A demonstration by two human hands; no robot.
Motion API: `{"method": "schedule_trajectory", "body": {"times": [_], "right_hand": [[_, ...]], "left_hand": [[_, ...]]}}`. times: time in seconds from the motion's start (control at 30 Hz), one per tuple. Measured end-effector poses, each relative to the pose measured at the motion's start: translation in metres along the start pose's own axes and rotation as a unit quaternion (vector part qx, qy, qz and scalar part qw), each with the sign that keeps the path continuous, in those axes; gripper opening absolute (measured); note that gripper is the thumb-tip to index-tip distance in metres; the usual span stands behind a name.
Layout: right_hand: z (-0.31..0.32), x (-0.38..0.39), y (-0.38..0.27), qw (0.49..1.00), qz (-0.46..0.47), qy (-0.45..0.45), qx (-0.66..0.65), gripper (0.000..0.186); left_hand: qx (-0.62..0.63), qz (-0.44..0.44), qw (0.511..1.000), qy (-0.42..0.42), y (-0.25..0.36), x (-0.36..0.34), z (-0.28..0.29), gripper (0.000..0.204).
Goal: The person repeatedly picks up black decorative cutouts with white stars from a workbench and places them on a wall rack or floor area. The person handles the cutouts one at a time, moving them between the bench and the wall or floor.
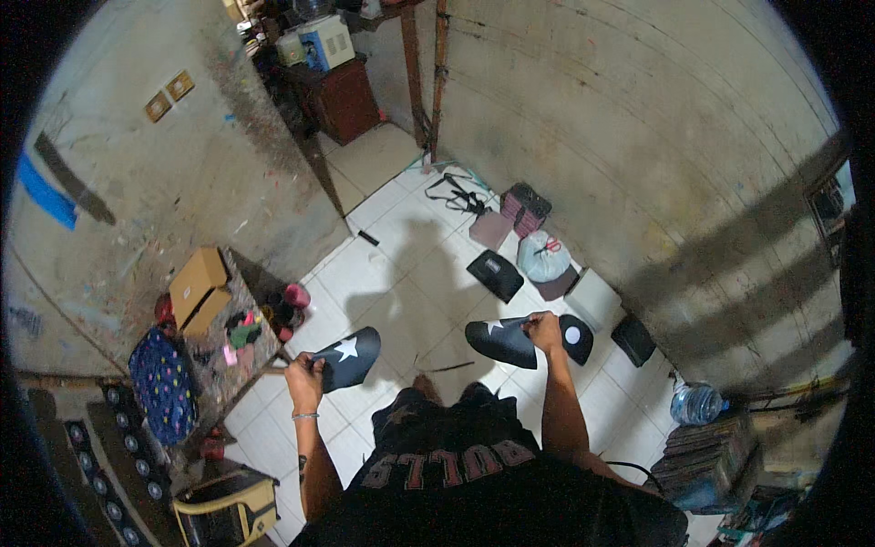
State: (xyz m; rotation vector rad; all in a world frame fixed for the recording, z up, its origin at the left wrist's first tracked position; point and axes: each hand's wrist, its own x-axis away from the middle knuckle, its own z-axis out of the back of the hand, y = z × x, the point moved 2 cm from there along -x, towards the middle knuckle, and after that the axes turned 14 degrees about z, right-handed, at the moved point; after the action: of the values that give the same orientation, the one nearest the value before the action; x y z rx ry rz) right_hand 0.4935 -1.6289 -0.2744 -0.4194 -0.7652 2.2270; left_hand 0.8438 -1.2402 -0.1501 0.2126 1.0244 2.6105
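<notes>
Black star-marked panel [362, 367] up off the tiled floor [319, 401], left hand [304, 376] pinching its left end; matching panel [503, 345] in right hand [545, 332], gripped near its right end. Beyond, on the floor to the right, a black piece with white disc [578, 352], then pale plastic bag [540, 263] topped by red-handled scissors [550, 245]; farthest, a brown cabinet [344, 105].

One panel [355, 365] is left, another panel [504, 345] right, above the floor [335, 283].
</notes>
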Motion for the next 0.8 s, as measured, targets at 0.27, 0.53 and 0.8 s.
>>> {"method": "schedule_trajectory", "body": {"times": [0.27, 0.53, 0.8], "right_hand": [[-0.011, -0.193, 0.018, 0.997, -0.032, 0.063, 0.018, 0.015], [-0.010, -0.431, 0.022, 0.997, 0.019, 0.076, 0.019, 0.016], [0.006, -0.698, 0.054, 0.983, -0.026, 0.176, -0.036, 0.023]], "left_hand": [[-0.040, -0.041, 0.998, -0.010, 0.098, -0.227, -0.067, 0.023], [0.131, 0.126, 0.982, 0.044, 0.121, -0.382, -0.152, 0.028], [0.176, 0.083, 0.980, 0.046, 0.142, -0.525, -0.222, 0.028]]}}
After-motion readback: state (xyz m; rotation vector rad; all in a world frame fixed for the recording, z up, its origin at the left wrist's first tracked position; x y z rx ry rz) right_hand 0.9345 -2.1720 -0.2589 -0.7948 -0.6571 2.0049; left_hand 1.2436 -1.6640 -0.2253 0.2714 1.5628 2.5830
